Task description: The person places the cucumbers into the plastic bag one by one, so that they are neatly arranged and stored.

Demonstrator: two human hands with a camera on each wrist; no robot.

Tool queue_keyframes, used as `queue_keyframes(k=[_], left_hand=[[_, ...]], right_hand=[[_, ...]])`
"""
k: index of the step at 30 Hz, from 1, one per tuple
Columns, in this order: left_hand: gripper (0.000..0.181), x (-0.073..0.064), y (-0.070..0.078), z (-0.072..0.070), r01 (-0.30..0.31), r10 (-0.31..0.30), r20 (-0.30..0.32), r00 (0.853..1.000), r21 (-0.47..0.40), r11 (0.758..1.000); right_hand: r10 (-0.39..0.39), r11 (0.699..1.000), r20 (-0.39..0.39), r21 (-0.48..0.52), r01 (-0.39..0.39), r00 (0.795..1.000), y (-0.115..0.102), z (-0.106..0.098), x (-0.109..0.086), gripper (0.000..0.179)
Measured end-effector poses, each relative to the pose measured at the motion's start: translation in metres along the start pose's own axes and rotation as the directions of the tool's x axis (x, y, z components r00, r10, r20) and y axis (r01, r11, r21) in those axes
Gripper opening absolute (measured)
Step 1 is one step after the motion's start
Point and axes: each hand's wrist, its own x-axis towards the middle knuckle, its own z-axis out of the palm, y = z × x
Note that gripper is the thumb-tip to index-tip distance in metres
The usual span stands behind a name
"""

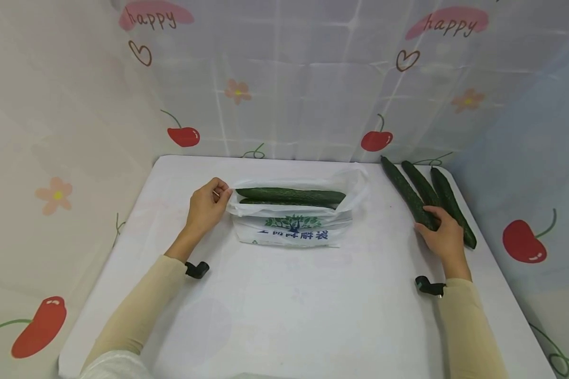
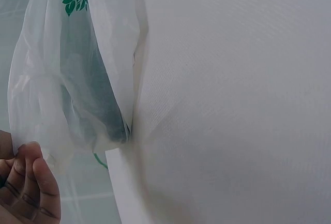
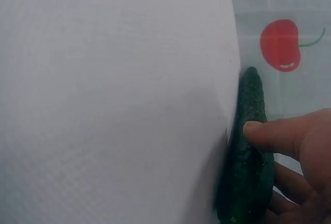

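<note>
A white plastic bag (image 1: 289,234) with a green tree print lies on the table, its mouth spread. Two dark green cucumbers (image 1: 291,195) show side by side inside it. My left hand (image 1: 206,207) pinches the left edge of the bag's mouth; in the left wrist view, thumb and fingertips meet on the thin plastic (image 2: 39,105). At the table's right side, my right hand (image 1: 444,236) grips the near end of the leftmost of three loose cucumbers (image 1: 400,181). The right wrist view has the thumb across this cucumber (image 3: 247,177), fingers on its other side.
The middle loose cucumber (image 1: 422,183) and the rightmost one (image 1: 450,202) lie beside the held one, near the right edge of the white table (image 1: 289,310). A printed curtain (image 1: 303,100) hangs behind the table and along its sides.
</note>
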Motion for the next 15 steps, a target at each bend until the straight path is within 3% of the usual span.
queue_keyframes(k=[15], left_hand=[[0.017, -0.0003, 0.0018, 0.0005, 0.008, -0.008, -0.003, 1.000, -0.001, 1.000]], right_hand=[[0.041, 0.999, -0.048, 0.028, -0.039, 0.998, 0.0038, 0.0099, -0.0015, 0.056]])
